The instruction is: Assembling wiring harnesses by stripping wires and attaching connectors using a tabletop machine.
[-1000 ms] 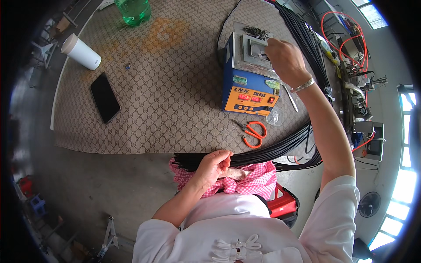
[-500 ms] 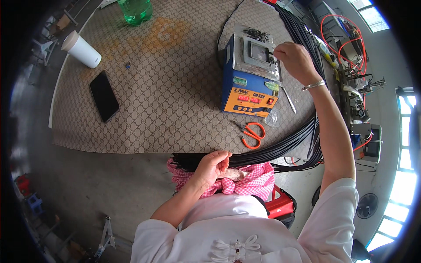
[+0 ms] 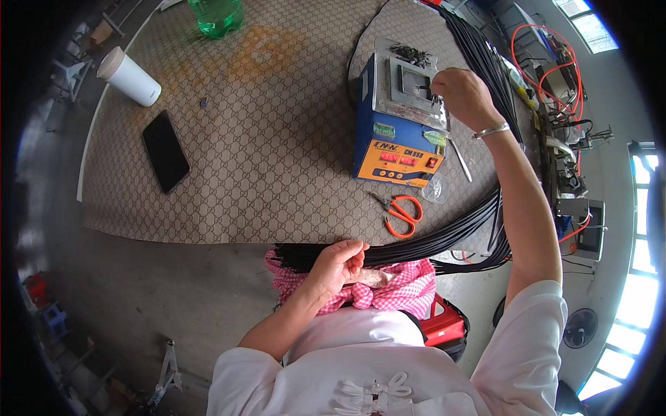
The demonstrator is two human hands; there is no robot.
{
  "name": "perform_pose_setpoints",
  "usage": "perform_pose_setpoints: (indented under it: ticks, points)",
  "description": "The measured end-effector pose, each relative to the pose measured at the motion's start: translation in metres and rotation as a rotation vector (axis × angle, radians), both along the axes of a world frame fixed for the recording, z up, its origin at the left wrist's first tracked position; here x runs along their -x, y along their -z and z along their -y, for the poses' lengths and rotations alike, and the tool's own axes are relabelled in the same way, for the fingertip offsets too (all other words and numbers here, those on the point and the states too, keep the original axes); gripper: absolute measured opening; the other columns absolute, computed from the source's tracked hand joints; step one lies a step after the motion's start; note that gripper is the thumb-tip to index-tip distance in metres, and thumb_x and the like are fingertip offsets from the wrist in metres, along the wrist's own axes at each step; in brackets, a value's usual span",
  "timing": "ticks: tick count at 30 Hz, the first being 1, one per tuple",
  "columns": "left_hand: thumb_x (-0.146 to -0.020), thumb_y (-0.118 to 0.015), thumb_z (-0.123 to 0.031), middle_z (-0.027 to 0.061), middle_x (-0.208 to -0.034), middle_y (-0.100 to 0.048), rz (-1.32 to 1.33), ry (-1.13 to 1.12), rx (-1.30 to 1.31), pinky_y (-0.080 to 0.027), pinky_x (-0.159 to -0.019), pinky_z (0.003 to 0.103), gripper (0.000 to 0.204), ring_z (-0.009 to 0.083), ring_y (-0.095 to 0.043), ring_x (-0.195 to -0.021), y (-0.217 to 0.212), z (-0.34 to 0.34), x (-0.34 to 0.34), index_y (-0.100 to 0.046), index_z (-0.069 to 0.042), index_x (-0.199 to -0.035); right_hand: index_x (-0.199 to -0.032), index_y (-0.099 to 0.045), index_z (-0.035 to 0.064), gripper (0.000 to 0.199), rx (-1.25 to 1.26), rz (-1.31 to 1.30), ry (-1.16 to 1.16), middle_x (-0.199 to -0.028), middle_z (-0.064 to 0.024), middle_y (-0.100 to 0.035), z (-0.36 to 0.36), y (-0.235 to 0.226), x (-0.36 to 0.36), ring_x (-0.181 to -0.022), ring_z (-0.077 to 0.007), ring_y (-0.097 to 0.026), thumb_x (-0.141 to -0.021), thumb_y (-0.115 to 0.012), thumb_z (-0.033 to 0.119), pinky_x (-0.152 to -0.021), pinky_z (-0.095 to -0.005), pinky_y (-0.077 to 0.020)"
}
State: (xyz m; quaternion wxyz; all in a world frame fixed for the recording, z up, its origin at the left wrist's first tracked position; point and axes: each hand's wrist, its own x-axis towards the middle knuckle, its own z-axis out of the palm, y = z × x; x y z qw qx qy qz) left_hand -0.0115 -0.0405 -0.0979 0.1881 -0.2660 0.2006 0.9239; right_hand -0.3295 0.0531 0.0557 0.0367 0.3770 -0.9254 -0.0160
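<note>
My right hand (image 3: 463, 93) is at the right rim of a blue and orange solder pot (image 3: 397, 163). Its fingers are pinched on a small dark piece whose kind is too small to tell, just beside the square metal well (image 3: 415, 84). Dark scraps (image 3: 409, 53) lie on the pot's far top edge. By the table's front edge, my left hand (image 3: 338, 265) has its fingers curled closed against a thick bundle of black cables (image 3: 430, 244); what those fingers hold, if anything, is hidden.
Orange-handled snippers (image 3: 402, 215), a small clear dish (image 3: 436, 188) and a slim pale tool (image 3: 460, 159) lie near the pot. Leftward are a black phone (image 3: 166, 151), a white tumbler (image 3: 130, 78) and a green bottle (image 3: 216, 17). Machinery with red hoses (image 3: 565, 139) stands at right.
My right hand has tipped slightly at the pot's rim, and the dark piece now points lower, toward the well's right side. The left hand stays by the cables. The view shifts slightly.
</note>
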Motion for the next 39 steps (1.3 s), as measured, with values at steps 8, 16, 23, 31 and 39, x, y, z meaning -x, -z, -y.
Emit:
perform_pose_setpoints:
  ticks: [8,16,23,31,39]
  points:
    - [-0.086,-0.055,-0.018,0.0008,-0.066,-0.054,-0.012,-0.003,-0.003,-0.039,-0.053,0.019,0.018,0.0069,-0.046,-0.055,0.001,0.000,-0.001,-0.059,0.000,-0.088,-0.080,-0.066,0.0053,0.019,-0.009,0.005,0.006,-0.077,-0.0146,-0.062,0.005,0.000,-0.001,-0.076,-0.0306,-0.060,-0.078,-0.055,0.020,-0.067,-0.0397,-0.0473]
    - [-0.086,-0.055,-0.017,0.0009,-0.066,-0.053,-0.019,-0.004,-0.002,-0.038,-0.053,0.019,0.018,0.0069,-0.045,-0.055,0.003,0.000,-0.001,-0.059,0.000,-0.088,-0.078,-0.065,0.0039,0.020,0.111,0.069,0.033,-0.074,-0.0139,-0.062,0.002,-0.009,-0.005,-0.072,-0.0297,-0.060,-0.077,-0.054,0.021,-0.068,-0.0374,-0.0465]
    - [-0.087,-0.054,-0.017,0.0011,-0.066,-0.052,-0.015,-0.004,0.013,-0.037,-0.053,0.019,0.018,0.0075,-0.045,-0.055,0.000,0.000,-0.001,-0.058,0.000,-0.088,-0.082,-0.065,0.0013,0.021,0.226,0.186,0.095,-0.070,-0.0127,-0.062,-0.009,-0.015,-0.007,-0.064,-0.0217,-0.060,-0.076,-0.058,0.020,-0.061,-0.0321,-0.0458]
    - [-0.086,-0.054,-0.018,0.0024,-0.069,-0.055,-0.057,0.014,-0.006,-0.041,-0.056,0.021,0.018,0.0094,-0.049,-0.060,0.003,0.001,-0.001,-0.059,0.000,-0.088,-0.085,-0.067,0.0012,0.021,0.485,0.467,0.136,-0.066,-0.0064,-0.061,-0.027,0.001,-0.001,-0.057,-0.0108,-0.053,-0.077,-0.060,0.019,-0.053,-0.0263,-0.0425]
    - [-0.087,-0.053,-0.018,0.0027,-0.068,-0.054,-0.041,0.016,-0.004,-0.041,-0.056,0.021,0.019,0.0096,-0.049,-0.060,0.005,0.001,-0.002,-0.058,0.000,-0.088,-0.080,-0.067,0.0018,0.019,0.368,0.264,0.090,-0.058,-0.0065,-0.059,-0.012,-0.012,-0.008,-0.050,-0.0113,-0.052,-0.076,-0.060,0.019,-0.050,-0.0278,-0.0418]
